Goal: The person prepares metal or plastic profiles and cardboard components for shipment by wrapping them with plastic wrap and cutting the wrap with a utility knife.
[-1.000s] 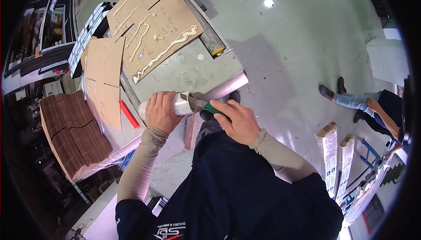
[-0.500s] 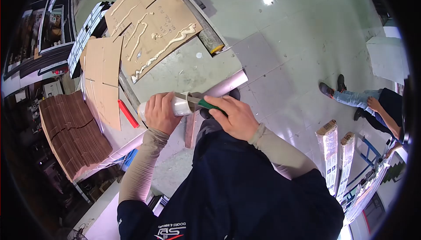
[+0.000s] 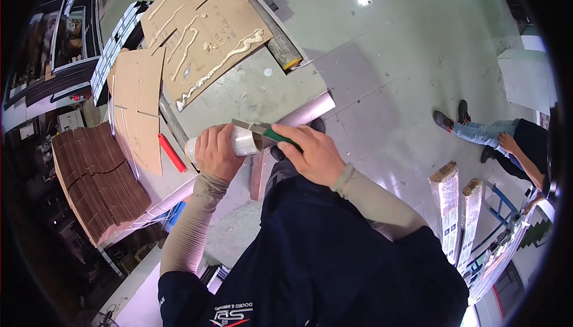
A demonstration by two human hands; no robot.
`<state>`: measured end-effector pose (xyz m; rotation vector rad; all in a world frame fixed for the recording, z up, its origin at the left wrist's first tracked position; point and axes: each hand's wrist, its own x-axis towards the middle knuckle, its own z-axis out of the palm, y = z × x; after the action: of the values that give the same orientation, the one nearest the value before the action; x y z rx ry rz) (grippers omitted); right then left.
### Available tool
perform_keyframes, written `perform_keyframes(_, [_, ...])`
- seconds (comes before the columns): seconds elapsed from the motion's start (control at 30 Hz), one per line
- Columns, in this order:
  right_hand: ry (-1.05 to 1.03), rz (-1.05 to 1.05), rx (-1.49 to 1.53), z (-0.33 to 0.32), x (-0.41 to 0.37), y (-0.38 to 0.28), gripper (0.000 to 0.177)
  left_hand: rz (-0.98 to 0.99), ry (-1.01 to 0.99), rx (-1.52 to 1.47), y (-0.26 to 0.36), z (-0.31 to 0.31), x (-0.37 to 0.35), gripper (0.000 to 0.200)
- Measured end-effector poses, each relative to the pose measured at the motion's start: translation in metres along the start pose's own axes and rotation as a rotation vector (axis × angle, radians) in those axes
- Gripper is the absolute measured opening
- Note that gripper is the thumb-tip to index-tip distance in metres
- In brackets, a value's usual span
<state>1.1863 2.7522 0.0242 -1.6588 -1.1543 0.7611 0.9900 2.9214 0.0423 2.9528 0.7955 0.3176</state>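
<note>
My left hand (image 3: pixel 215 152) is wrapped around a white cylindrical tube (image 3: pixel 246 142), held sideways above the near edge of the worktable, its hollow end facing right. In my right hand (image 3: pixel 311 152) is a green-handled knife (image 3: pixel 280 137) with a flat grey blade. The blade points left and lies along the top of the tube's open rim, close to my left fingers. A red tool with a long handle (image 3: pixel 172 153) rests on the table, left of my left hand.
Flat cardboard (image 3: pixel 206 34) with beads of cream-coloured foam covers part of the worktable (image 3: pixel 262 91). A stack of brown cardboard (image 3: pixel 98 177) lies at the left. Long wrapped packages (image 3: pixel 446 207) stand at the right, near another person (image 3: pixel 507 142).
The knife blade has moved from the tube's opening up onto its upper rim, farther left. My right hand has shifted slightly left; my left hand keeps its hold.
</note>
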Motion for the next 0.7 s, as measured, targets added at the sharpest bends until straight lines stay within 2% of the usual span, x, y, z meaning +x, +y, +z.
perform_keyframes(0.07, [-0.010,0.006,0.007,0.003,0.000,-0.002,0.036,0.002,0.011,-0.001,-0.002,0.001,-0.003,0.066])
perform_keyframes(0.2, [0.073,-0.038,0.053,0.003,-0.006,0.000,0.037,0.012,-0.028,0.007,0.002,-0.008,0.004,0.081])
perform_keyframes(0.23, [0.057,-0.015,0.044,0.003,-0.010,0.000,0.037,-0.005,-0.098,-0.016,0.002,-0.009,0.003,0.091])
perform_keyframes(0.33, [0.025,0.002,0.032,0.000,-0.009,0.000,0.038,0.045,-0.113,-0.095,-0.010,-0.008,0.004,0.095])
perform_keyframes(0.47, [-0.010,0.009,0.043,-0.001,-0.014,0.000,0.039,-0.077,-0.324,-0.211,-0.014,-0.027,0.022,0.084])
perform_keyframes(0.5, [-0.022,0.018,0.039,-0.003,-0.014,0.000,0.039,-0.143,-0.369,-0.154,-0.010,-0.029,0.028,0.076])
perform_keyframes(0.6, [-0.022,0.000,0.028,-0.005,-0.014,0.000,0.039,-0.039,-0.305,-0.117,-0.008,-0.023,0.027,0.072])
perform_keyframes(0.7, [-0.001,-0.030,-0.065,-0.003,-0.013,-0.006,0.039,-0.058,-0.268,-0.102,-0.007,-0.020,0.022,0.070])
